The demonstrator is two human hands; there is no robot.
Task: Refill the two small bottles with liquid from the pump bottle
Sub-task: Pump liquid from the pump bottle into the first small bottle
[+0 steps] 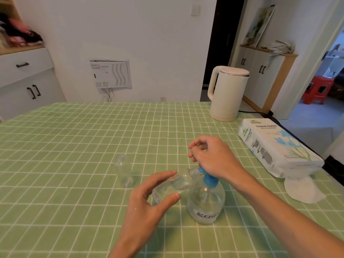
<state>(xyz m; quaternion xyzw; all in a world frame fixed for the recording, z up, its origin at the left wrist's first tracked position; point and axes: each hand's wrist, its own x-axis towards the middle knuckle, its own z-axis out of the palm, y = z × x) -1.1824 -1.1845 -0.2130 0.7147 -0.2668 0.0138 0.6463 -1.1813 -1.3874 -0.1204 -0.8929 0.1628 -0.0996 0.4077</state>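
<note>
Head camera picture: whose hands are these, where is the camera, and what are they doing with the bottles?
There is no machine here, just a person. The camera sits on the person's head and looks down, so you see their two hands the way they do. The left hand holds a small bottle tipped sideways, with its mouth at the blue spout of the pump bottle. The right hand rests on top of the pump, fingers curled. The small bottle seems to have some clear liquid in it. A second small bottle stands open on the green checked table, to the left. Farther back on the right are a white kettle and a tissue pack.
</note>
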